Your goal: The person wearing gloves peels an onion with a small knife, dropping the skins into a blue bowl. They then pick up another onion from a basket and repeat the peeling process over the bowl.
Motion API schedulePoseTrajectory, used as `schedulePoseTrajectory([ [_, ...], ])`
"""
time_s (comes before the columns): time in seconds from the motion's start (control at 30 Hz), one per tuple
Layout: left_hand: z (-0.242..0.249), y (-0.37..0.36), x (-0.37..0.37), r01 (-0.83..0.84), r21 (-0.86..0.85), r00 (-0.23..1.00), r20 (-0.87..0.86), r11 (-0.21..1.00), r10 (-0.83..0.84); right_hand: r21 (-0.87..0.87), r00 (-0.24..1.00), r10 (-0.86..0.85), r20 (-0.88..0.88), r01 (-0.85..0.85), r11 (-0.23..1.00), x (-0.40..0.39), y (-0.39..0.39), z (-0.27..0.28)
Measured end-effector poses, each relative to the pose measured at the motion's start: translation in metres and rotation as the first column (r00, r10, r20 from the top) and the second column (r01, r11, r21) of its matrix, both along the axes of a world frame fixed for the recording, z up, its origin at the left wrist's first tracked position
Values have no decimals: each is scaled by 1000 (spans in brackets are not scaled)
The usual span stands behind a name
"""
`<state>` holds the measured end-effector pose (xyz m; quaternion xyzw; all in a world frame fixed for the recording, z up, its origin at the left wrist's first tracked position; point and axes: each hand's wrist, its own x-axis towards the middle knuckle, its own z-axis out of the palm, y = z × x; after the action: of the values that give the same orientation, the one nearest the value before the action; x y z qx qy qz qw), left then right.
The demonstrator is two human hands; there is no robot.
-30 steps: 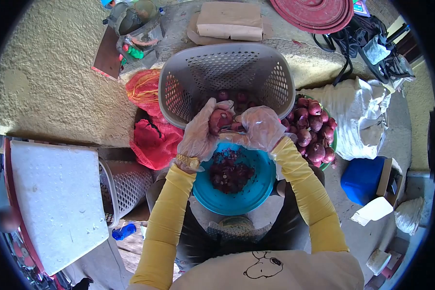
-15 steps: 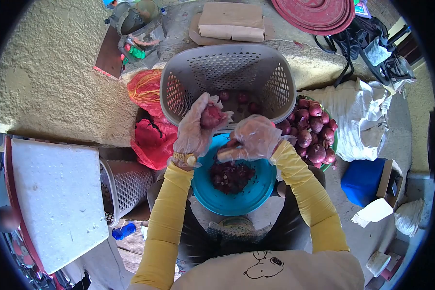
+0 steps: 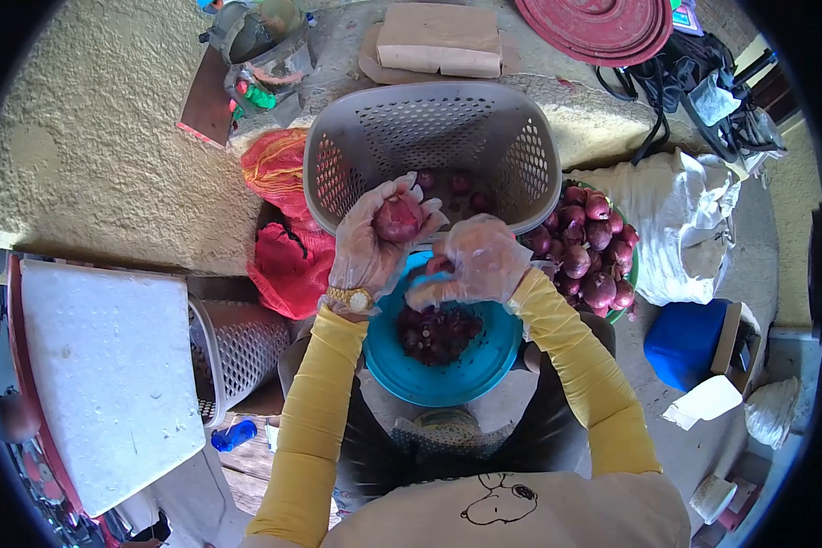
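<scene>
- Red onion, one, centre of frame: cradled in the gloved palm of the left hand; near-round, long axis not to be told.
- Left fingers: curved around the onion, slightly parted; in contact, hence the nearer hand.
- Right hand, gloved: just beside, to the lower right of the onion, apart from it by a narrow gap; onion therefore to the upper left of the right fingers.
- Right fingers: curled toward the thumb, a dark reddish scrap at the tips; whether pinched or merely touching, cannot tell.
- Blue basin, centre: directly below both hands in the frame, with a heap of dark peelings inside.
- Grey perforated basket, upper centre: near rim just behind the hands, a few onions on its bottom, ample bare room around them.
- Heap of unsorted-looking onions, right of centre: in a green-rimmed container, near the right hand.
- White sack, right; red mesh sack, left: flanking the basket.
- Concrete ledge, top of frame: bearing a cardboard box and a red lid.
</scene>
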<state>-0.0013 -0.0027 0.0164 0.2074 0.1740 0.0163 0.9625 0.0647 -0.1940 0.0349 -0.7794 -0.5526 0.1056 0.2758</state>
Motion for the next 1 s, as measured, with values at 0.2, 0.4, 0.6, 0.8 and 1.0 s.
schedulePoseTrajectory([
  [0.2, 5, -6, -2, -35, 183, 999, 19, 982, 32, 175, 951, -295, -94, 307, 935, 3, 3, 1],
  [0.4, -10, -11, 2, -54, 220, 999, 10, 974, 53, 146, 932, -328, -156, 351, 925, 7, 3, 0],
  [0.6, -14, -12, 2, -45, 240, 999, 28, 970, 39, 99, 932, -332, -147, 348, 932, 7, 4, -5],
  [0.8, -9, -12, 0, -7, 243, 999, 48, 970, -4, 65, 930, -335, -152, 347, 935, 8, 3, -6],
  [1.0, -12, -10, 3, -5, 218, 1000, 17, 976, 1, 81, 932, -301, -201, 322, 943, 10, 2, -4],
])
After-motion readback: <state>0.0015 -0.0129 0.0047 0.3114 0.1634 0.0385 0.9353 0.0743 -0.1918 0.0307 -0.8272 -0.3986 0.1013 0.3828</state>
